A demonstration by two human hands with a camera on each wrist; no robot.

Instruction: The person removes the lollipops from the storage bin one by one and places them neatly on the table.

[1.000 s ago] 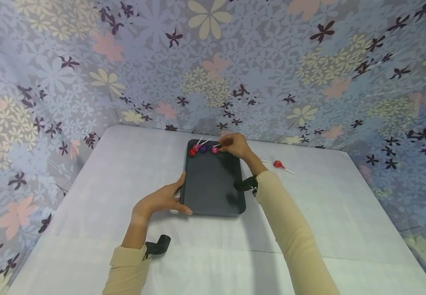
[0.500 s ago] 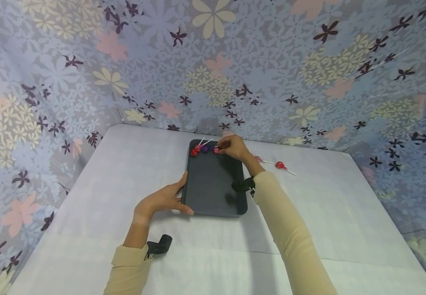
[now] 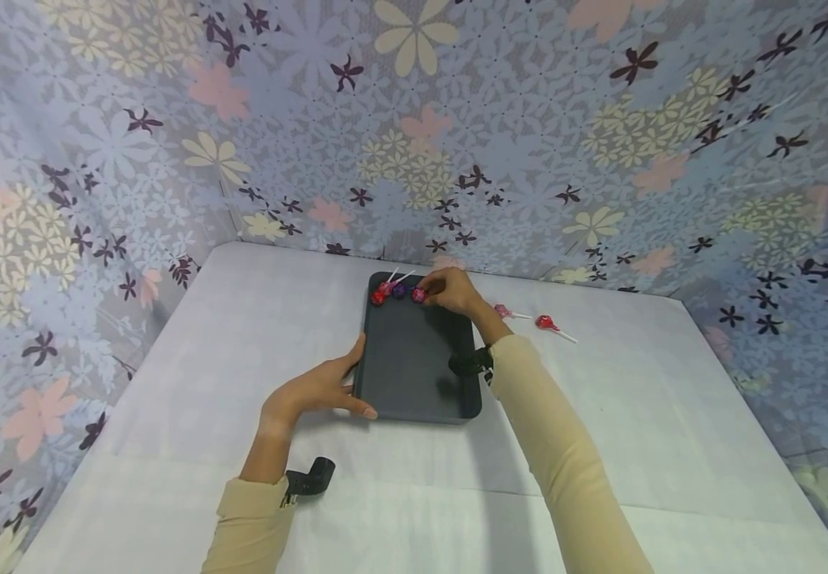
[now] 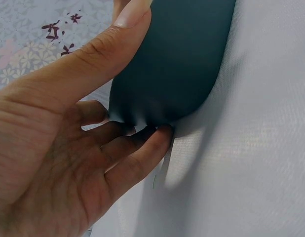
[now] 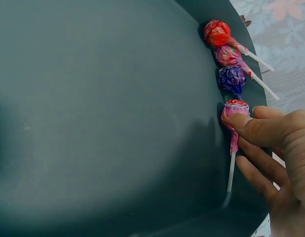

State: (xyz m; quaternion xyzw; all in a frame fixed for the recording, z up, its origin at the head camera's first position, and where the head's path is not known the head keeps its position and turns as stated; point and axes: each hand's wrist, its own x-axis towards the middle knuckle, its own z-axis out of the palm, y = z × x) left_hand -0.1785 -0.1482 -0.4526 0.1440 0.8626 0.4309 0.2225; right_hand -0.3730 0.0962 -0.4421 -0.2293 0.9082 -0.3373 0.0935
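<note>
My right hand point(image 3: 454, 290) is at the far end of a dark grey tray point(image 3: 414, 359). Its thumb and finger pinch a pink-wrapped lollipop point(image 5: 235, 106) by the head, with the white stick pointing along the tray's end wall. Beside it in the tray lie a purple lollipop point(image 5: 232, 80), a pink one with a white stick point(image 5: 227, 55) and a red lollipop point(image 5: 217, 33), in a row. My left hand point(image 3: 316, 388) grips the tray's near left corner, thumb and fingers spread along its edge; the fingertips are partly hidden at the tray's underside in the left wrist view.
On the white tablecloth point(image 3: 643, 399), right of the tray, lie another pink lollipop point(image 3: 502, 310) and a red lollipop point(image 3: 545, 322). A flower-patterned cloth point(image 3: 514, 143) rises behind the table and along both sides.
My right hand has shifted slightly, turning the pinched lollipop so that its stick no longer shows in the head view. The left hand keeps its hold on the tray.
</note>
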